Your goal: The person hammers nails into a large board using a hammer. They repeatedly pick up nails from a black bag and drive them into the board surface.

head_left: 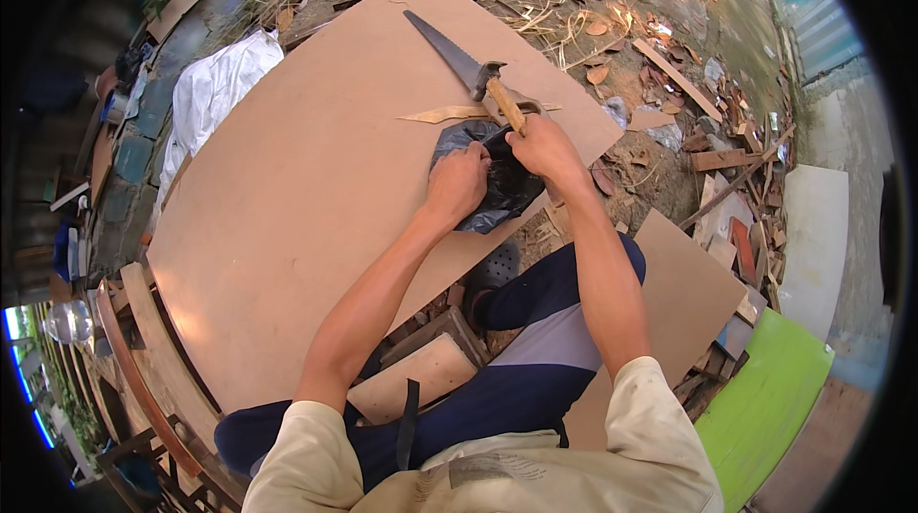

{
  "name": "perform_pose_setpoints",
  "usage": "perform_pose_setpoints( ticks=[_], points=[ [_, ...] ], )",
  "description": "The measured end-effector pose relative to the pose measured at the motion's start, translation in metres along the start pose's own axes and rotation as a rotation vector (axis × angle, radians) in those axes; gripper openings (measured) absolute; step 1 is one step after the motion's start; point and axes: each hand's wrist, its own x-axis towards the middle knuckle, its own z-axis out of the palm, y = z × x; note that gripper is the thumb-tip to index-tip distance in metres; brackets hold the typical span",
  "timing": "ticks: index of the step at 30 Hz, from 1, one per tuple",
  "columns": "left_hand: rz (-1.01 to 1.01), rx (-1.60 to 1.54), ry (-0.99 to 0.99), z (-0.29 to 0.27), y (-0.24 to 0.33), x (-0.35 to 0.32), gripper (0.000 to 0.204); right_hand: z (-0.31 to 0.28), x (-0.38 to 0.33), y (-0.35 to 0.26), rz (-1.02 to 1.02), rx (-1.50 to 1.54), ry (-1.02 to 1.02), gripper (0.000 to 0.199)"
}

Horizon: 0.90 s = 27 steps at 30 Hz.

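My right hand (545,148) is closed round the wooden handle of a hammer (505,102), its metal head pointing away from me. Beneath the hammer lies a handsaw (445,46), its toothed blade stretching to the far left and its handle partly covered. My left hand (460,178) is closed on a black plastic bag (499,199), fingertips pinching near its opening; what the bag contains is hidden. A thin pointed wood strip (445,114) lies just beyond the bag. All of this rests on a large brown board (306,150).
A white sack (220,92) lies past the board's left edge. Scrap wood and dry leaves (598,73) litter the ground at right. A smaller brown board (684,288) and a green panel (770,408) are at lower right. A wooden block (421,379) sits by my legs.
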Motion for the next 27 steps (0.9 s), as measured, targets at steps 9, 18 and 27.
perform_pose_setpoints(
  ticks=[9,18,27],
  points=[
    [-0.187,-0.536,0.252,-0.024,0.002,-0.022,0.015,0.007,-0.012,-0.034,0.0,0.484,-0.158,0.032],
    [-0.505,-1.182,0.45,-0.023,-0.008,-0.053,0.024,0.049,-0.012,-0.049,-0.136,0.61,-0.191,0.028],
    [-0.612,-1.174,0.537,-0.036,-0.05,-0.052,0.019,0.075,-0.011,-0.088,-0.115,0.494,-0.221,0.025]
  ],
)
